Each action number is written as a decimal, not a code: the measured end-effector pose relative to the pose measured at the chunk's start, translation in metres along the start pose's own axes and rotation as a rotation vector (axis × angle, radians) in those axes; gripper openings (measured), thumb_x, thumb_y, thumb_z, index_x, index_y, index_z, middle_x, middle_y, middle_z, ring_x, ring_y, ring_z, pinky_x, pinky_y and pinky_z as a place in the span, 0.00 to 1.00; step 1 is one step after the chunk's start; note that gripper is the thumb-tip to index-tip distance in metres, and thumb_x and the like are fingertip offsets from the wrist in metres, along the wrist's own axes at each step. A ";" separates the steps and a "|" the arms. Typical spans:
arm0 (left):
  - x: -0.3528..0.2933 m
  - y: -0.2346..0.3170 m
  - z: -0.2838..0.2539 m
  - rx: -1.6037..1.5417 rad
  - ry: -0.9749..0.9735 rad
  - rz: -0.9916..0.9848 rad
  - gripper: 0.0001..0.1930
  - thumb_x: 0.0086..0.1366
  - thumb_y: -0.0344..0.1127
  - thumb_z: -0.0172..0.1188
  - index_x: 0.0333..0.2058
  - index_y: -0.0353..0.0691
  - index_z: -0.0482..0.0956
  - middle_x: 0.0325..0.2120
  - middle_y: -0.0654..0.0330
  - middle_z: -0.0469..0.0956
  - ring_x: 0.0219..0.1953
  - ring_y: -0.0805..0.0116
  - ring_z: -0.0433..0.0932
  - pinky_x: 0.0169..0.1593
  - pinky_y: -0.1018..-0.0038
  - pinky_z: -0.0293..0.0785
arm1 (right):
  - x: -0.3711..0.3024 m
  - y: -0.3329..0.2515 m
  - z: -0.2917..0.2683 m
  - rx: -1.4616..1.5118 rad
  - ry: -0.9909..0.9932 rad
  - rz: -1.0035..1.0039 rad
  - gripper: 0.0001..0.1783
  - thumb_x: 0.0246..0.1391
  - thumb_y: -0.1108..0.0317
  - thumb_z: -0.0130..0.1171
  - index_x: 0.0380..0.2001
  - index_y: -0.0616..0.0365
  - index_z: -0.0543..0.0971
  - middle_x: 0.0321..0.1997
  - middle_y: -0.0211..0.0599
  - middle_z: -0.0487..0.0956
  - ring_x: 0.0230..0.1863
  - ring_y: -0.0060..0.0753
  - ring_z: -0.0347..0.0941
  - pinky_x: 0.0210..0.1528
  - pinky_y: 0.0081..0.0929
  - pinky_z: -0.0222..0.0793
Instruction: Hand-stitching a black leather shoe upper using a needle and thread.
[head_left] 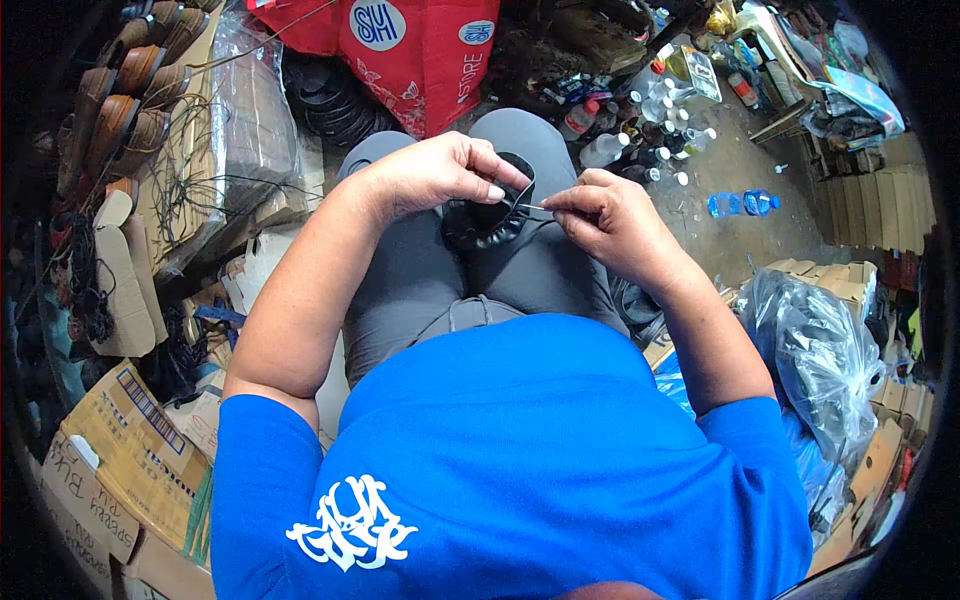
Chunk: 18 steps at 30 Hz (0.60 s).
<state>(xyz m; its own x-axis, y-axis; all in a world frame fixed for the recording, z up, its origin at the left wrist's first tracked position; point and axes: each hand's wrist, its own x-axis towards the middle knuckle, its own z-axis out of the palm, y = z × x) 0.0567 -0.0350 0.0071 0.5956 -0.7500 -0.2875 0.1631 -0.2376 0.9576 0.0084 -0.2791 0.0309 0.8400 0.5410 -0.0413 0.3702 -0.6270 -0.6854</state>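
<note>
A black, shiny leather piece [485,232], shaped like a shoe upper, rests on my lap over my grey trousers. My left hand [447,178] is closed on its upper edge, thumb and fingers pinching the rim. To the right of it, my right hand [608,218] pinches a thin, light-coloured needle [534,208] between thumb and fingertips. The needle's tip end meets the edge of the leather close to my left fingertips. Whether a thread runs from it is too small to tell. My fingers hide part of the piece's rim.
A red bag [420,60] stands beyond my knees, beside stacked black round pieces [335,100]. Several bottles [655,125] cluster at the far right, near a blue plastic bottle [742,204] on the floor [770,240]. Cardboard boxes [140,450] lie left, a clear plastic bag [815,345] right.
</note>
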 end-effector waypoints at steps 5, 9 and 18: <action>0.001 -0.002 -0.001 0.006 -0.005 0.006 0.20 0.52 0.33 0.63 0.46 0.37 0.79 0.30 0.65 0.71 0.39 0.73 0.71 0.47 0.77 0.65 | 0.001 -0.010 0.003 -0.017 0.035 0.028 0.09 0.44 0.71 0.59 0.32 0.53 0.83 0.28 0.41 0.76 0.32 0.44 0.75 0.35 0.35 0.72; 0.004 -0.002 -0.004 -0.017 -0.031 0.004 0.20 0.53 0.33 0.63 0.46 0.37 0.79 0.32 0.64 0.73 0.40 0.73 0.71 0.48 0.77 0.65 | 0.002 -0.010 0.005 -0.090 0.083 -0.050 0.10 0.43 0.71 0.59 0.32 0.53 0.82 0.28 0.41 0.76 0.31 0.44 0.75 0.34 0.36 0.72; 0.031 -0.006 -0.012 0.147 0.021 0.023 0.13 0.53 0.32 0.65 0.38 0.35 0.80 0.35 0.63 0.80 0.40 0.75 0.75 0.50 0.75 0.68 | 0.020 0.008 -0.003 -0.021 -0.027 -0.037 0.13 0.42 0.77 0.60 0.33 0.50 0.82 0.33 0.41 0.75 0.35 0.43 0.75 0.38 0.34 0.72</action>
<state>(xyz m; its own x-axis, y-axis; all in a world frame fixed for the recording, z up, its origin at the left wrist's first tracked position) 0.0835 -0.0500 -0.0073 0.6145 -0.7436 -0.2636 0.0331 -0.3096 0.9503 0.0291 -0.2750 0.0265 0.8149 0.5785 -0.0357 0.4091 -0.6177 -0.6716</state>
